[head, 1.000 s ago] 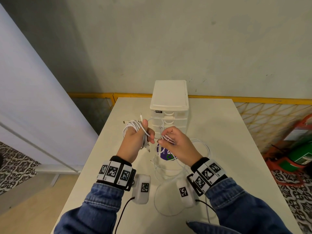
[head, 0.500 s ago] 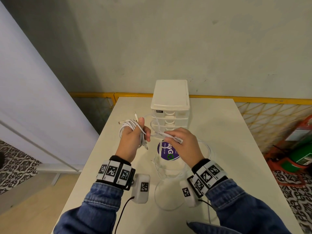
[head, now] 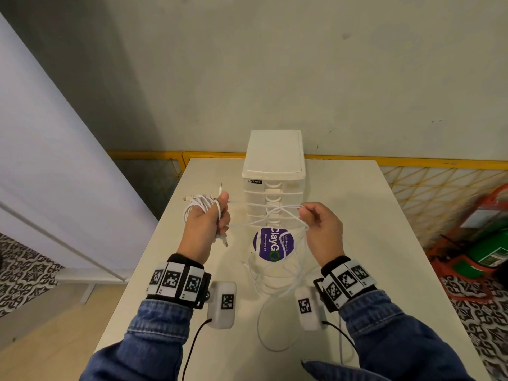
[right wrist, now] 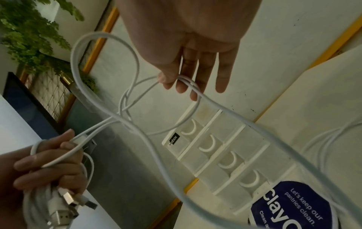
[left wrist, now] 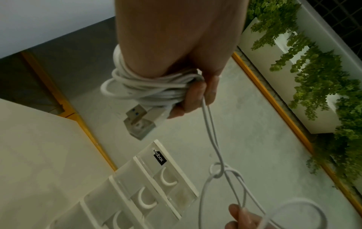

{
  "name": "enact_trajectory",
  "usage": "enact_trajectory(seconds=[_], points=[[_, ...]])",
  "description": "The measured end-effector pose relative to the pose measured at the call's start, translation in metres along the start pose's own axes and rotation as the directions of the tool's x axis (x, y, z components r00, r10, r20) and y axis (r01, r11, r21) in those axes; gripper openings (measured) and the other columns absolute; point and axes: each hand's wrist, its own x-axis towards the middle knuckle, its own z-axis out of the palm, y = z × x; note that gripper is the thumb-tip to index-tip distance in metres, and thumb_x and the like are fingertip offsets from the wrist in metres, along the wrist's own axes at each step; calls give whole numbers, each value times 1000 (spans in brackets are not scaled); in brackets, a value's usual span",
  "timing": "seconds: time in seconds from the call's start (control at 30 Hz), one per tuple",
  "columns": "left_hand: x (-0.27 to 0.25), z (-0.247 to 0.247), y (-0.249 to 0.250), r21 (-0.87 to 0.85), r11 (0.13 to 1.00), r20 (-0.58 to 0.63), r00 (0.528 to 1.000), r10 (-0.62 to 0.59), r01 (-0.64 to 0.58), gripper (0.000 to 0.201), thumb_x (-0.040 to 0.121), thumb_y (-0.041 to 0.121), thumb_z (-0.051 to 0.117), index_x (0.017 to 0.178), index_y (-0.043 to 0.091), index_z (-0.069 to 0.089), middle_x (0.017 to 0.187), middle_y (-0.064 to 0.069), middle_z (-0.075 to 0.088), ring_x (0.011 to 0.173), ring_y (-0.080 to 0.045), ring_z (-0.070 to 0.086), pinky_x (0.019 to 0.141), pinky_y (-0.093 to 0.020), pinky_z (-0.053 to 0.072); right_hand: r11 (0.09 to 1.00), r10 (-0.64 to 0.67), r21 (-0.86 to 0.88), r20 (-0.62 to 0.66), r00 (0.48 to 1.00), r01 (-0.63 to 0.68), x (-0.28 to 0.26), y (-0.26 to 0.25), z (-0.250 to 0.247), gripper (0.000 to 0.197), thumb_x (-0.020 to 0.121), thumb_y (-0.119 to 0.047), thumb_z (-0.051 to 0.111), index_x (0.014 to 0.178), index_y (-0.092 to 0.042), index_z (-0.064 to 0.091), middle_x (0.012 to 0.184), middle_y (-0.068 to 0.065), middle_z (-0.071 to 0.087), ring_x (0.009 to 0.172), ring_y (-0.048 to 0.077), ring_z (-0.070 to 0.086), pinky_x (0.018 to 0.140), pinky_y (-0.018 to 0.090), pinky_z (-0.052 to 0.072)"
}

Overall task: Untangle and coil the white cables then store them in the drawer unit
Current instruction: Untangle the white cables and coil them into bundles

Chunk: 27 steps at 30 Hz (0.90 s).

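Observation:
My left hand [head: 210,220] grips a bundle of coiled white cable [head: 199,204] wound round its fingers, with USB plugs [left wrist: 140,122] sticking out below. Two strands run taut from it to my right hand [head: 313,218], whose thumb and forefinger pinch the white cables [right wrist: 184,80]. A loose knot [left wrist: 218,169] sits between the hands. More cable hangs from the right hand in loops onto the table [head: 277,284]. The white drawer unit [head: 273,171] stands behind the hands, all drawers closed.
A round purple sticker [head: 273,243] lies on the white table [head: 384,243] in front of the drawer unit. A yellow-railed fence [head: 412,160] runs behind the table. A wall panel stands left; red and green items [head: 492,243] sit on the floor right.
My hands have moved apart, the right one going right and the left one up and left. The strands between them are now stretched taut across the front of the drawer unit.

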Motion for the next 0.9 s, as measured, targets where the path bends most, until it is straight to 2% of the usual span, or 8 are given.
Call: enact_trajectory(seconds=[0.2, 0.3, 0.43, 0.53, 0.67, 0.73, 0.83, 0.9], points=[[-11, 4, 2, 6, 1000, -20, 1000, 17, -17, 32, 95, 32, 51, 69, 15, 50, 47, 2, 37, 44, -11, 31, 49, -26, 29, 995, 58, -84, 121, 991, -49, 1, 9, 0, 23, 90, -4, 53, 87, -26, 62, 79, -13, 64, 76, -1, 58, 66, 6, 40], [-11, 3, 4, 16, 999, -36, 999, 30, -29, 31, 96, 33, 50, 72, 14, 52, 47, 3, 39, 43, -10, 32, 47, -24, 30, 990, 41, -136, 148, 988, -21, 3, 3, -6, 22, 95, -7, 43, 96, -21, 61, 91, -6, 63, 81, -1, 56, 69, 4, 39], [-12, 7, 5, 26, 999, -11, 1000, 27, -27, 30, 96, 35, 50, 73, 15, 51, 47, 2, 40, 43, -11, 34, 50, -26, 31, 970, -230, -64, 81, 970, 235, -5, -29, -7, 25, 93, -39, 41, 96, -20, 57, 90, -5, 59, 80, 3, 53, 70, 10, 39], [-15, 15, 4, 28, 999, 51, 998, 45, -46, 31, 96, 33, 49, 71, 15, 50, 49, -1, 40, 44, -13, 34, 50, -27, 29, 965, -219, -84, 259, 941, 248, -18, -45, 6, 35, 82, -57, 51, 90, -23, 55, 72, -4, 58, 67, 13, 55, 62, 25, 46], [-22, 22, 5, 50, 994, 162, 983, 88, -98, 43, 97, 33, 48, 62, 9, 43, 45, -1, 37, 45, -16, 30, 49, -28, 26, 867, -216, -371, 321, 922, 332, -23, -33, 23, 57, 72, -69, 50, 107, -25, 57, 91, -10, 61, 90, 11, 56, 80, 27, 36], [-25, 22, 5, 64, 991, 230, 968, 101, -119, 46, 97, 35, 47, 64, 3, 45, 43, -1, 36, 43, -16, 29, 48, -27, 27, 874, -192, -361, 361, 913, 327, -21, -26, 25, 55, 74, -68, 46, 106, -27, 60, 95, -10, 65, 96, 12, 57, 85, 29, 35], [-25, 21, 4, 76, 990, 293, 952, 94, -121, 54, 95, 40, 50, 68, -8, 47, 43, -2, 35, 40, -14, 30, 47, -26, 26, 947, -156, -214, 341, 927, 238, -23, -25, 26, 35, 79, -56, 53, 91, -25, 66, 81, -8, 70, 83, 9, 63, 81, 31, 45], [-25, 20, 5, 77, 991, 300, 950, 85, -113, 46, 91, 40, 52, 70, -1, 50, 43, -2, 35, 40, -15, 29, 48, -29, 25, 988, -63, -115, 289, 955, 100, -24, -28, 25, 22, 86, -41, 58, 84, -21, 67, 75, -4, 70, 75, 9, 64, 74, 30, 50]])
